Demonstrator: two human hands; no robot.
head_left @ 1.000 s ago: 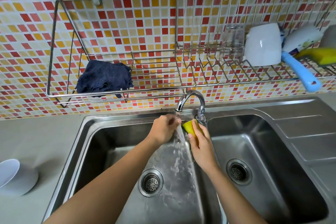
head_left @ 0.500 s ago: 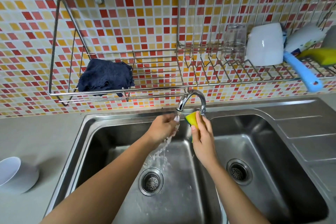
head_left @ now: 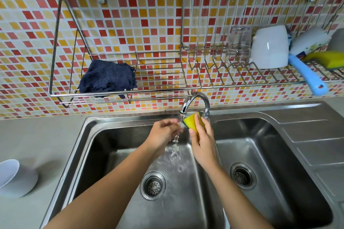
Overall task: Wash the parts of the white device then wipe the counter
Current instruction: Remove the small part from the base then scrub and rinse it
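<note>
Hands: two, at frame centre; left hand (head_left: 166,129) curled under the running tap (head_left: 195,102), contents not discernible; right hand (head_left: 202,140) gripping one yellow sponge (head_left: 191,120).
Basins: two, stainless steel, one round drain each; sink (head_left: 115,119) across lower frame.
Counter: grey, smooth; one white rounded part (head_left: 15,178) at lower left.
Rack: one wire shelf (head_left: 119,91) holding one dark blue cloth (head_left: 108,78).

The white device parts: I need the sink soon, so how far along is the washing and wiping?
Done, it seems: a white part sits in the wall rack. In hand: the left hand is closed under the running tap, what it holds is hidden; the right hand grips a yellow sponge. Left: a white part waits on the counter, and the dark cloth lies unused in the rack.
</note>
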